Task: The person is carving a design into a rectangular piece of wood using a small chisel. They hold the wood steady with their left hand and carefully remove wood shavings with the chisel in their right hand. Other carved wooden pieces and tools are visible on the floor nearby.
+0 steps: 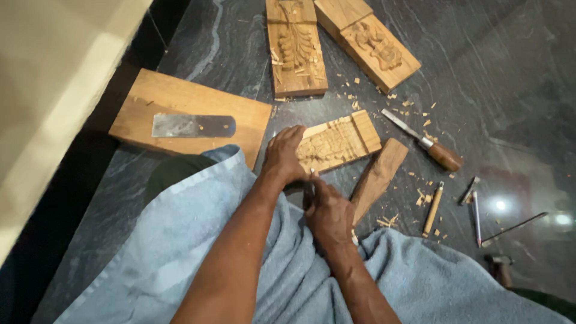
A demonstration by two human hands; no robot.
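Far to the left of the hands lay a flat wooden board (186, 108) with a metal blade (193, 126) resting on top of it. A blue towel (180, 240) covered the person's lap, under both forearms. The left hand (283, 157) was spread flat, palm down, pressing on the near left end of a carved wooden block (339, 141) that lay tilted on the dark stone floor (480, 72). Just beside it, slightly nearer the body, the right hand (327, 213) was closed around a small carving tool (310, 186), whose tip stood at the block's near edge. Beyond the hands lay two more carved panels (297, 51) (375, 48), side by side. Right of the right hand, touching the block's corner, lay a plain wooden mallet piece (378, 177). Further right were a chisel with a brown handle (426, 143), a slim light-handled tool (433, 209), thin metal gouges (475, 210) and scattered wood chips (414, 108).
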